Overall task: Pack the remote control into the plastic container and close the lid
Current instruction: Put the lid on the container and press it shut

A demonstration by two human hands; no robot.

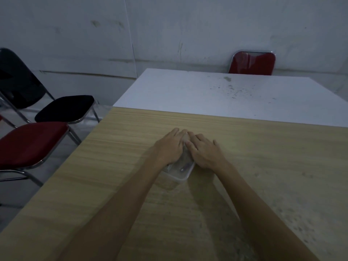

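Note:
A clear plastic container [181, 173] sits on the wooden table [263, 157], a little left of the middle. Its clear lid [185, 162] lies on top. A dark shape, the remote control [183, 168], shows faintly through the plastic near the front end. My left hand [169, 146] lies flat on the lid's left side, fingers spread. My right hand [204, 151] lies flat on the lid's right side, fingers apart. The two hands cover most of the container, so only its near corner and a strip between the hands show.
A white table [216, 91] butts against the far edge of the wooden one. A red chair [252, 63] stands behind it. To the left stand a black folding chair [64, 108] and a red-seated chair [32, 142].

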